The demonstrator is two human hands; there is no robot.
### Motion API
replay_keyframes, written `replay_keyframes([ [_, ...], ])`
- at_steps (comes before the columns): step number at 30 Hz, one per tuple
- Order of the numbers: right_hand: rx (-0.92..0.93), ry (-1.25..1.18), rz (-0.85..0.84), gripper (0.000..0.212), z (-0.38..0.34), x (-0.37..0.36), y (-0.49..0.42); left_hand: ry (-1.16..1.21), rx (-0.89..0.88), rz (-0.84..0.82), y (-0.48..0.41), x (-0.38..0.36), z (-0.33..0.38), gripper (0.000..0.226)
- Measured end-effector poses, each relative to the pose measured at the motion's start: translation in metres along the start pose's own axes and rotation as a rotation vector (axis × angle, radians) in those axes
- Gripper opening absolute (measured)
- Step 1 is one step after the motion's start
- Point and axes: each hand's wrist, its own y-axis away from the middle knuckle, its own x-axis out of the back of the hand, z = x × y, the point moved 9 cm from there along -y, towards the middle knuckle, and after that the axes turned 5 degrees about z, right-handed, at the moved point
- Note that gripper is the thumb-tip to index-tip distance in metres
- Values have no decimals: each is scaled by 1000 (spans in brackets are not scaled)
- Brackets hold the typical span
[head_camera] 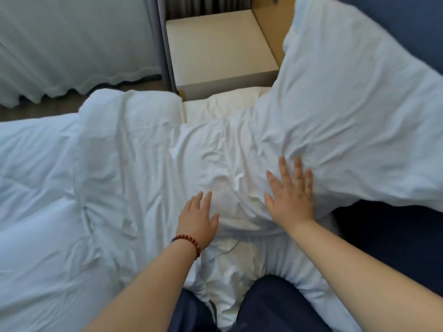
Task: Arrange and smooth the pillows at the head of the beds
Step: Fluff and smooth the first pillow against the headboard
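A large white pillow (354,111) leans against the dark blue headboard (407,22) at the right. My right hand (291,195) lies flat, fingers spread, on the pillow's lower left edge. A second white pillow (230,188) lies flat and creased on the bed in front of me. My left hand (197,220), with a red bead bracelet at the wrist, rests open on that lower pillow's left side. A cream pillow corner (230,104) shows behind them.
A folded white duvet (72,176) covers the bed to the left. A beige nightstand (215,49) stands beyond the bed, with grey curtains (72,39) at the far left. My knees in dark blue trousers (263,305) rest on the sheet.
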Motion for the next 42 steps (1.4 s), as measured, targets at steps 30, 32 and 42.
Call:
replay_keyframes([
  [30, -389, -323, -936, 61, -112, -118, 324, -132, -198, -460, 108, -158, -91, 61],
  [32, -346, -318, -931, 63, -105, -127, 340, -152, -170, -417, 112, -168, -86, 60],
  [42, -185, -543, -637, 76, -74, -171, 369, -122, 52, -158, 164, -225, -23, 83],
])
